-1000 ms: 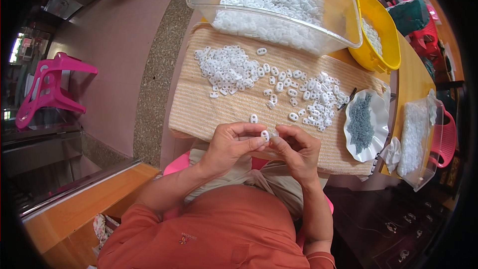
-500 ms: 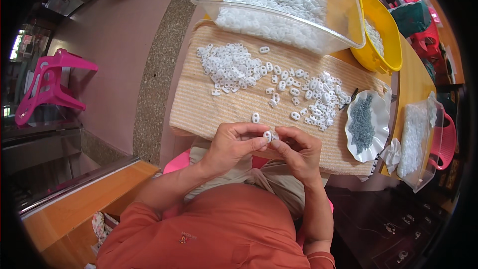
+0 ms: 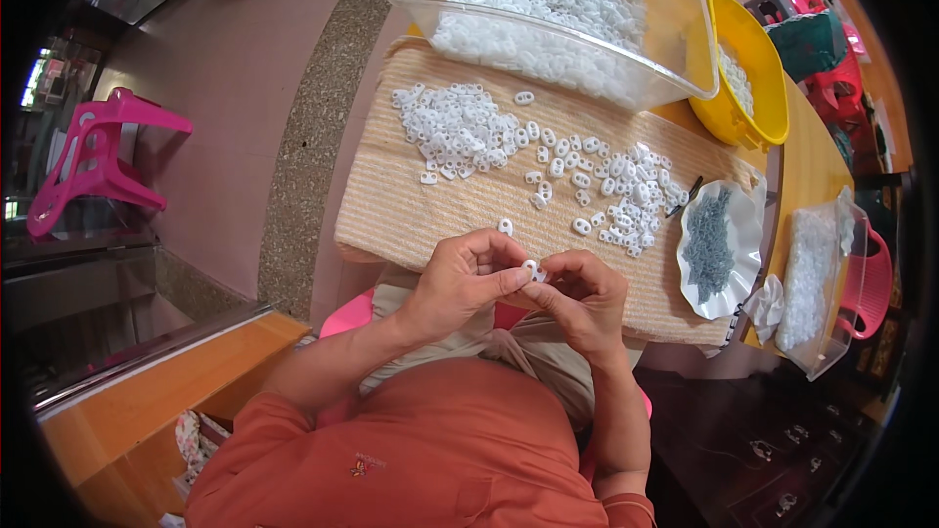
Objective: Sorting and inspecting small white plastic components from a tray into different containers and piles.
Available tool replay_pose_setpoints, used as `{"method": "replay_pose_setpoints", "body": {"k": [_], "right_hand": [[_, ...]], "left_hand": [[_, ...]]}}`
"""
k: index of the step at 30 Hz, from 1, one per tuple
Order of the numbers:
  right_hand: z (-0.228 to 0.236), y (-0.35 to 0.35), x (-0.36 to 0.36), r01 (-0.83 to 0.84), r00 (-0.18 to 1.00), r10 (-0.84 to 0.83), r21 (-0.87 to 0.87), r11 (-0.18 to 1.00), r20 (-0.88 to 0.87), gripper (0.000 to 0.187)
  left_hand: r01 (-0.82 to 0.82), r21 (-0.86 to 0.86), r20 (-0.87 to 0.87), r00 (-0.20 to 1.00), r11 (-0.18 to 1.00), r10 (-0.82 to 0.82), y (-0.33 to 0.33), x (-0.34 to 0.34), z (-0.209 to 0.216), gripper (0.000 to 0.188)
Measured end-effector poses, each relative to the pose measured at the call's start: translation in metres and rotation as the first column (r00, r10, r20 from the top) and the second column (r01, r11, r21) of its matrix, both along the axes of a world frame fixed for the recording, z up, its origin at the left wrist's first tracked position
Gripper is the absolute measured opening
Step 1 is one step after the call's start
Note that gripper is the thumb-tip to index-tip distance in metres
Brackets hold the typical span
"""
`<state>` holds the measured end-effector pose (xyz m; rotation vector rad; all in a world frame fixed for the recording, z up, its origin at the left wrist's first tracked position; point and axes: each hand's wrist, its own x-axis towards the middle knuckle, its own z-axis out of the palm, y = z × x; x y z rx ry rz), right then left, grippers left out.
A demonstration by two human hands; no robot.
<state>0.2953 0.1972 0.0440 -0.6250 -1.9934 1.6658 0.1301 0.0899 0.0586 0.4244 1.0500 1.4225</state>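
White two-holed piece (image 3: pixel 533 271) is just below frame centre, pinched by left hand (image 3: pixel 468 272) and right hand (image 3: pixel 584 295) together. Looks like the fiddly fingertip-adjusting step tbh; next move probably wants steady, even pressure.

You wear a rust-orange shirt (image 3: pixel 411 430) with short, loose sleeves (image 3: pixel 262 420). A small red-and-yellow emblem (image 3: pixel 363 467) sits on its left chest; the faint stitched outline farther right may be a pocket (image 3: pixel 474 497). Your trousers (image 3: pixel 533 357) are pale beige, showing past the near edge of the striped cloth (image 3: pixel 421 215).
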Motion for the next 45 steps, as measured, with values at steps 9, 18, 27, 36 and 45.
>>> {"method": "replay_pose_setpoints", "body": {"k": [9,18,27,36,45], "right_hand": [[0.001,-0.006,-0.002,0.000,0.996,0.005,-0.057,0.998,0.093,0.034],[0.021,0.003,-0.006,-0.066,0.986,0.077,-0.073,0.995,0.149,0.018],[0.011,0.003,-0.003,0.019,0.984,0.035,-0.298,0.954,0.176,0.018],[-0.006,-0.017,-0.017,0.304,0.952,-0.276,-0.296,0.905,0.133,0.016],[-0.001,-0.011,-0.008,0.255,0.966,-0.219,-0.414,0.874,0.134,0.014]], "left_hand": [[0.021,-0.054,-0.051,0.998,0.998,-0.024,0.000,0.001,0.007,0.010],[0.030,-0.002,-0.053,0.998,1.000,-0.030,-0.001,-0.003,0.002,0.009],[0.011,-0.026,-0.206,0.978,1.000,-0.016,0.000,-0.001,0.006,0.013],[-0.093,0.049,-0.262,0.960,0.995,0.102,0.000,0.008,-0.001,0.018],[-0.097,0.001,-0.289,0.953,0.995,0.093,0.002,0.008,0.003,0.015]]}}
